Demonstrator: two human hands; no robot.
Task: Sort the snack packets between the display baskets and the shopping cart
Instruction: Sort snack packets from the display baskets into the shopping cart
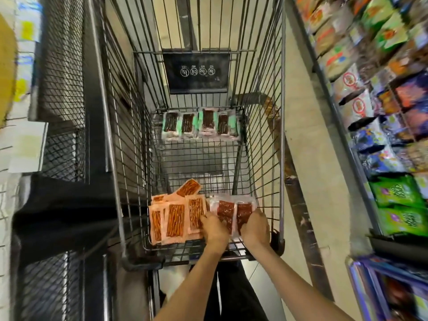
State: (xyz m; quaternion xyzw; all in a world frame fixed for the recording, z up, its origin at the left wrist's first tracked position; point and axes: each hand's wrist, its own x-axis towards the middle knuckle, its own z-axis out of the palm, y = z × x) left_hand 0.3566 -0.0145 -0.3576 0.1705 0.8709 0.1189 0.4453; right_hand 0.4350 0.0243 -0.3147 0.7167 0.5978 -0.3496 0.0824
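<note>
Both hands' grip — left hand (pixel 214 228), right hand (pixel 254 229) — clamps red packets (pixel 225 213) in the cart (pixel 281 135), fingertips hidden.

The wire shopping cart (pixel 129 144) carries orange packets (pixel 172 220), red packets (pixel 225 213) and green-edged packets (pixel 200 123).
</note>
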